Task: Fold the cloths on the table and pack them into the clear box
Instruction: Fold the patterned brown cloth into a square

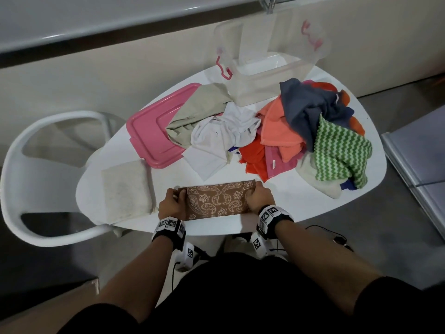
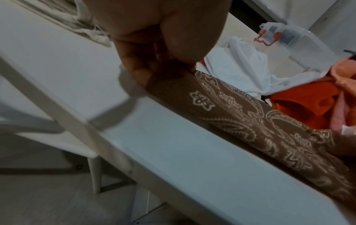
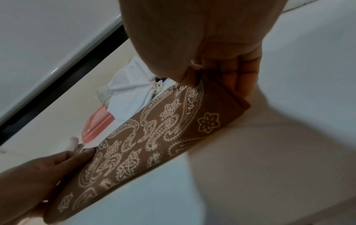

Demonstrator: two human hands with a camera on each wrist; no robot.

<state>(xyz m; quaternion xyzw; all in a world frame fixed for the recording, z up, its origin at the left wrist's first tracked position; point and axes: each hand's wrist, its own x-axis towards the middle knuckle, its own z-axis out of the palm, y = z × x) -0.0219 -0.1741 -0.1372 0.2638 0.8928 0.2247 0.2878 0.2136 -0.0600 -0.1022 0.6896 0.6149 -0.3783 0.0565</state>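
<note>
I see the white counter (image 1: 301,206), smooth, hard and rounded like a pebble, carrying everything. At its twelve o'clock stands the clear box (image 1: 262,75), rigid see-through plastic with pink latches, its pink lid (image 1: 154,131) lying at ten o'clock. A loose heap of cloths (image 1: 301,126) spreads from the centre toward two o'clock: terry-looking orange, grey, a green zigzag weave, thin white cotton. A cream cloth (image 1: 126,191), already folded square, sits at eight o'clock. At six o'clock lies the brown paisley cloth (image 1: 214,201), folded into a flat band. My left hand (image 1: 169,203) pinches its left end, my right hand (image 1: 258,197) pinches its right end, fingers curled around the edges. I judge it light, limp and thin; it will sag if held at one point, so gripping both short ends near the corners keeps the layers aligned for another fold.
</note>
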